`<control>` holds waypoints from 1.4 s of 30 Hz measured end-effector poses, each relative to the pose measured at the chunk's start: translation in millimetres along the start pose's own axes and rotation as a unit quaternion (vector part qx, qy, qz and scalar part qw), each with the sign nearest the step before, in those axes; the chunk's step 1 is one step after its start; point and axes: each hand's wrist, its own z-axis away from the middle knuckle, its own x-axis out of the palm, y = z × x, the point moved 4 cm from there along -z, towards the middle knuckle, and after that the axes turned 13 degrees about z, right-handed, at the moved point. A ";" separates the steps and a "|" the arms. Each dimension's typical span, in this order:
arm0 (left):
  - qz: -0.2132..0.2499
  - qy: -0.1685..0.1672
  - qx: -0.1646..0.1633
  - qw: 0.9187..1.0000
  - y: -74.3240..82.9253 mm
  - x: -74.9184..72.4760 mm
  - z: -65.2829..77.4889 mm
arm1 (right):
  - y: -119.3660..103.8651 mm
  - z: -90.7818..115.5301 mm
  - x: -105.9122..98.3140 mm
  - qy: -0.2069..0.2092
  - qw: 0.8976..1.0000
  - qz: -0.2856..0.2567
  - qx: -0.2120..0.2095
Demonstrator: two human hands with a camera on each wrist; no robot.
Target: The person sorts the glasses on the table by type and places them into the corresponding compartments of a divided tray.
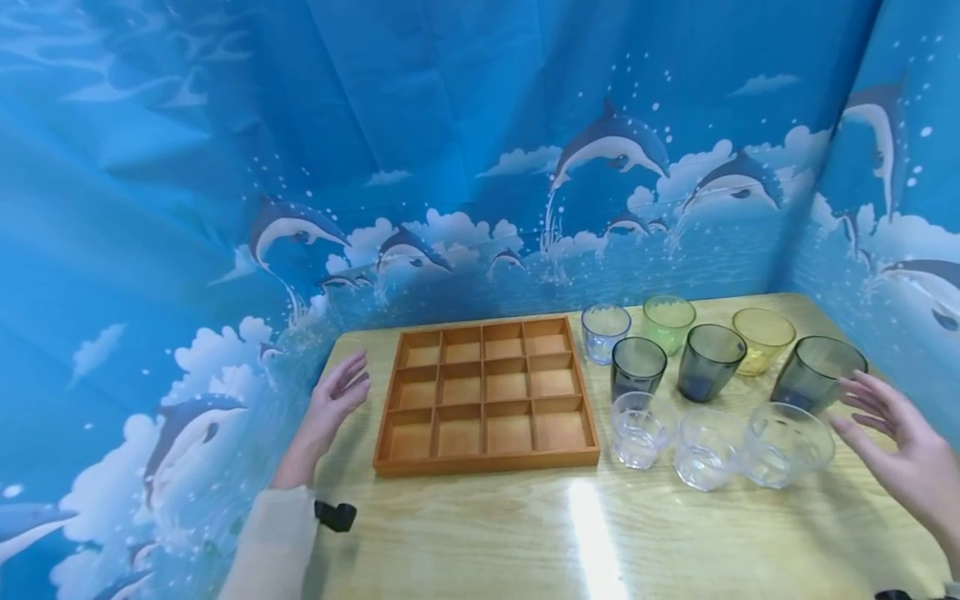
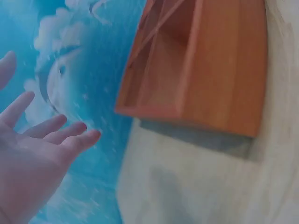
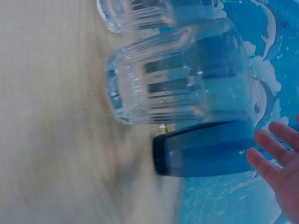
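Note:
A wooden tray (image 1: 504, 461) divided into small square compartments lies on the table. To its left, my left hand (image 1: 341, 406) hovers apart from it with fingers spread and nothing held; in the left wrist view that hand (image 2: 39, 156) is palm up beside the tray's corner (image 2: 224, 70). On the right, my right hand (image 1: 896, 437) is beside the rightmost dark grey glass (image 1: 813, 375), fingers extended. Its fingertips (image 3: 261, 161) are close to that dark glass (image 3: 205, 151) in the right wrist view; whether they touch I cannot tell. A clear glass (image 1: 783, 454) stands just in front.
Two more clear glasses (image 1: 705, 458) and two more dark grey glasses (image 1: 708, 362) stand right of the tray. Behind them are a blue-tinted glass (image 1: 604, 337), a green glass (image 1: 667, 321) and a yellow glass (image 1: 765, 337). A blue dolphin-print curtain (image 1: 450, 167) borders the table (image 1: 465, 533).

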 end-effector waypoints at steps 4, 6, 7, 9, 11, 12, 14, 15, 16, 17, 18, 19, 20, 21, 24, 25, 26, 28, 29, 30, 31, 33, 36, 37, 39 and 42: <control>0.052 0.014 -0.039 0.998 -18.8 -14.0 0.2 | 11.0 7.4 4.8 -0.032 0.999 -0.032 0.003; 0.060 0.009 -0.063 0.996 -28.3 -19.0 1.6 | 13.4 10.2 7.4 -0.048 0.998 -0.052 -0.005; 0.063 0.001 -0.076 0.995 -33.0 -21.0 2.7 | 14.1 11.5 9.0 -0.058 0.997 -0.057 -0.008; 0.075 -0.016 -0.099 0.992 -42.5 -24.4 4.5 | 15.4 14.0 12.5 -0.077 0.995 -0.060 -0.011; 0.094 -0.029 -0.118 0.988 -51.6 -27.3 5.9 | 16.8 16.0 15.5 -0.094 0.993 -0.065 -0.016; 0.102 -0.031 -0.127 0.986 -55.9 -28.7 6.3 | 17.9 17.1 17.3 -0.099 0.993 -0.069 -0.015; 0.103 -0.030 -0.142 0.984 -63.4 -31.4 6.5 | 19.5 19.0 20.6 -0.108 0.991 -0.071 -0.020; 0.097 -0.030 -0.150 0.983 -67.0 -32.7 6.5 | 20.3 20.1 22.1 -0.114 0.991 -0.073 -0.024; 0.090 -0.030 -0.157 0.983 -70.0 -33.4 6.4 | 21.1 21.1 23.6 -0.119 0.990 -0.073 -0.025; 0.086 -0.029 -0.164 0.982 -72.9 -34.0 6.2 | 21.9 22.1 25.1 -0.123 0.989 -0.071 -0.026; 0.086 -0.030 -0.168 0.982 -75.2 -34.4 6.1 | 22.5 23.0 26.5 -0.129 0.989 -0.070 -0.026; 0.085 -0.034 -0.172 0.981 -77.3 -34.7 5.9 | 22.5 23.8 27.8 -0.135 0.988 -0.067 -0.030; 0.087 -0.038 -0.173 0.980 -79.0 -34.9 5.7 | 22.5 24.1 29.2 -0.138 0.988 -0.067 -0.032; 0.092 -0.041 -0.175 0.979 -80.4 -35.3 5.5 | 22.4 24.3 30.7 -0.141 0.987 -0.069 -0.035; 0.113 -0.046 -0.178 0.976 -83.3 -36.7 4.9 | 21.4 23.9 34.5 -0.145 0.985 -0.077 -0.043; 0.113 -0.048 -0.180 0.976 -83.9 -37.1 4.5 | 21.2 23.7 35.6 -0.145 0.985 -0.081 -0.047; 0.115 -0.052 -0.183 0.975 -84.3 -37.0 3.9 | 21.0 23.7 36.5 -0.145 0.985 -0.084 -0.050; 0.116 -0.055 -0.193 0.973 -85.4 -37.2 2.0 | 21.2 24.4 38.1 -0.147 0.984 -0.091 -0.054; 0.114 -0.059 -0.198 0.972 -85.8 -36.9 0.8 | 21.5 24.6 38.8 -0.145 0.983 -0.096 -0.052; 0.111 -0.062 -0.204 0.971 -86.2 -36.7 -0.6 | 21.7 24.9 39.6 -0.145 0.983 -0.101 -0.054; 0.108 -0.065 -0.210 0.970 -86.5 -36.3 -2.2 | 21.7 25.2 40.5 -0.143 0.982 -0.108 -0.055; 0.101 -0.067 -0.222 0.967 -87.1 -35.7 -4.8 | 21.5 25.1 42.2 -0.140 0.981 -0.121 -0.059; 0.084 -0.074 -0.233 0.966 -86.9 -34.4 -8.4 | 20.4 23.9 44.4 -0.137 0.979 -0.134 -0.067; 0.081 -0.074 -0.235 0.966 -86.8 -34.2 -9.5 | 19.9 23.3 44.9 -0.137 0.979 -0.136 -0.070; 0.073 -0.073 -0.238 0.966 -86.6 -34.2 -10.9 | 19.0 22.2 45.8 -0.136 0.978 -0.140 -0.073; 0.071 -0.070 -0.241 0.965 -86.7 -34.6 -12.0 | 17.9 20.7 47.1 -0.137 0.978 -0.142 -0.069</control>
